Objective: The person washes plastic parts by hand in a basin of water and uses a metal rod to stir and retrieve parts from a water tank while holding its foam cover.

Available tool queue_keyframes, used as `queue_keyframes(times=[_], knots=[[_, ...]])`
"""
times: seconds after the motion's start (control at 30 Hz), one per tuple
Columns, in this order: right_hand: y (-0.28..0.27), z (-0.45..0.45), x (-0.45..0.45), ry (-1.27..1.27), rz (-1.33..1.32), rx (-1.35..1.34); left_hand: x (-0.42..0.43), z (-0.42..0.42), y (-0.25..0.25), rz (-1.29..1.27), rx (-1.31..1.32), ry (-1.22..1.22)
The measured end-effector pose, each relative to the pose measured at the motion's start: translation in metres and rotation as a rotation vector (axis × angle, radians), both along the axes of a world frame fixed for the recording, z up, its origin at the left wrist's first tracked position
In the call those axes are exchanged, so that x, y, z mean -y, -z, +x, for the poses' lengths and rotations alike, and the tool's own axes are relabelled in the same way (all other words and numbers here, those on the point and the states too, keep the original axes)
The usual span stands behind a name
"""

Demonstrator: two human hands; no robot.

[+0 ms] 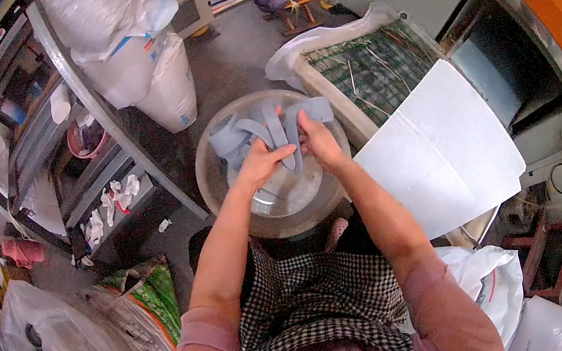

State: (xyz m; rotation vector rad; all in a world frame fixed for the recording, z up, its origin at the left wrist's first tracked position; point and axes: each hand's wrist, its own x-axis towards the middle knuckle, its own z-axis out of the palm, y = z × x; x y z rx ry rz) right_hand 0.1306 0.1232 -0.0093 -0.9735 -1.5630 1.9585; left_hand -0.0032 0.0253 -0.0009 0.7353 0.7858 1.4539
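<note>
Several grey strap-like pieces (275,125), which look like slipper parts, are held above a round tub (217,204) between my knees. My left hand (262,160) is wrapped round the pieces from the left, its thumb pointing right. From the right, my right hand (315,137) grips another part of them, with its thumb near the top. The two hands are close together. More grey material shows at the tub's left side, behind the hands. The tub's bottom looks pale and shiny.
A white board (439,150) lies to the right, beside a crate with green netting (375,72). White sacks (167,83) stand at the upper left near a metal rack (106,115). Plastic bags (64,335) lie at the lower left. A small stool (300,18) stands ahead.
</note>
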Motion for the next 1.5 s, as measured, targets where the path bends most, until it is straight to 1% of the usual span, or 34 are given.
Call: queue_keyframes(times=[0.07, 0.13, 0.17, 0.2, 0.23, 0.27, 0.3, 0.33, 0.4, 0.47, 0.53, 0.6, 0.63, 0.67, 0.7, 0.73, 0.77, 0.8, 0.87, 0.9, 0.93, 0.97, 1.0, 1.03, 1.1, 1.13, 1.2, 1.27, 1.33, 1.4, 1.43, 1.5], knots=[[-0.012, 0.001, 0.003, -0.004, -0.114, -0.087, 0.0, 0.001, 0.001, 0.018, 0.019, -0.003], [-0.019, -0.003, 0.011, -0.011, -0.118, -0.136, 0.004, 0.004, -0.004, 0.033, 0.04, -0.005], [-0.02, -0.005, 0.013, -0.017, -0.119, -0.187, 0.006, 0.005, -0.006, 0.015, -0.007, -0.02], [-0.006, -0.007, 0.011, -0.017, -0.119, -0.186, 0.007, 0.005, -0.009, -0.003, -0.054, -0.035], [0.011, -0.01, 0.009, -0.056, 0.319, -0.13, 0.006, 0.004, -0.006, -0.002, -0.054, -0.035], [0.026, -0.01, 0.006, -0.088, 0.536, -0.097, 0.004, 0.003, -0.001, 0.001, -0.122, -0.041], [0.022, -0.013, 0.009, -0.095, 0.755, -0.066, 0.002, 0.002, 0.005, 0.005, -0.19, -0.048], [0.018, -0.013, 0.013, 0.055, 0.869, -0.051, 0.001, 0.001, 0.011, 0.003, -0.188, -0.048], [0.003, -0.016, 0.02, 0.208, 0.977, -0.036, 0.001, 0.001, 0.021, 0.026, -0.365, -0.064], [-0.016, -0.019, 0.026, 0.303, 0.505, 0.167, 0.003, 0.002, 0.018, 0.009, -0.353, -0.074], [-0.012, -0.02, 0.024, 0.33, 0.517, 0.188, 0.004, 0.002, 0.011, -0.008, -0.34, -0.086], [-0.007, -0.022, 0.023, 0.354, 0.53, 0.208, 0.005, -0.001, 0.005, 0.041, -0.45, -0.041], [-0.005, -0.022, 0.021, 0.345, 0.483, 0.111, 0.005, -0.001, 0.005, 0.041, -0.449, -0.043], [-0.004, -0.023, 0.019, 0.332, 0.436, 0.015, 0.005, -0.001, 0.004, 0.038, -0.347, -0.05], [0.0, -0.023, 0.017, 0.323, 0.437, 0.014, 0.005, -0.002, 0.003, 0.033, -0.245, -0.06], [0.003, -0.023, 0.016, 0.291, 0.368, -0.047, 0.006, -0.002, 0.001, 0.032, -0.244, -0.07], [0.006, -0.023, 0.014, 0.26, 0.298, -0.108, 0.007, -0.002, 0.0, 0.044, -0.159, -0.064], [0.001, -0.022, 0.014, 0.252, 0.297, -0.108, 0.009, -0.003, -0.002, 0.055, -0.074, -0.056], [-0.009, -0.02, 0.015, 0.178, -0.01, -0.25, 0.011, -0.003, -0.007, 0.057, -0.024, -0.075], [-0.012, -0.021, 0.015, 0.176, -0.009, -0.25, 0.011, -0.003, -0.008, 0.058, 0.025, -0.087], [-0.014, -0.022, 0.016, 0.186, -0.009, -0.328, 0.011, -0.004, -0.008, 0.059, 0.025, -0.087], [-0.016, -0.022, 0.017, 0.197, -0.01, -0.407, 0.011, -0.006, -0.006, 0.037, 0.064, -0.141], [-0.02, -0.022, 0.017, 0.196, -0.009, -0.408, 0.011, -0.007, -0.005, 0.015, 0.102, -0.194], [-0.023, -0.021, 0.017, 0.217, -0.026, -0.382, 0.01, -0.009, -0.004, 0.016, 0.102, -0.196], [-0.024, -0.022, 0.019, 0.236, -0.045, -0.356, 0.011, -0.012, -0.002, -0.064, 0.046, -0.314], [-0.024, -0.022, 0.02, 0.236, -0.067, -0.382, 0.01, -0.014, -0.002, -0.064, 0.046, -0.315], [-0.028, -0.023, 0.024, 0.235, -0.089, -0.407, 0.008, -0.019, -0.004, -0.329, -0.075, -0.458], [-0.038, -0.024, 0.029, 0.255, -0.26, -0.42, 0.007, -0.017, -0.002, -0.343, -0.041, -0.477], [-0.034, -0.021, 0.025, 0.244, -0.227, -0.394, 0.008, -0.018, 0.004, -0.36, -0.006, -0.5], [-0.027, -0.017, 0.02, 0.229, -0.196, -0.365, 0.011, -0.021, 0.02, -0.416, -0.248, -0.377], [-0.024, -0.016, 0.018, 0.241, -0.217, -0.343, 0.012, -0.02, 0.035, -0.421, -0.247, -0.38], [-0.019, -0.017, 0.018, 0.25, -0.239, -0.321, 0.018, -0.013, 0.066, -0.596, -0.465, -0.327]])
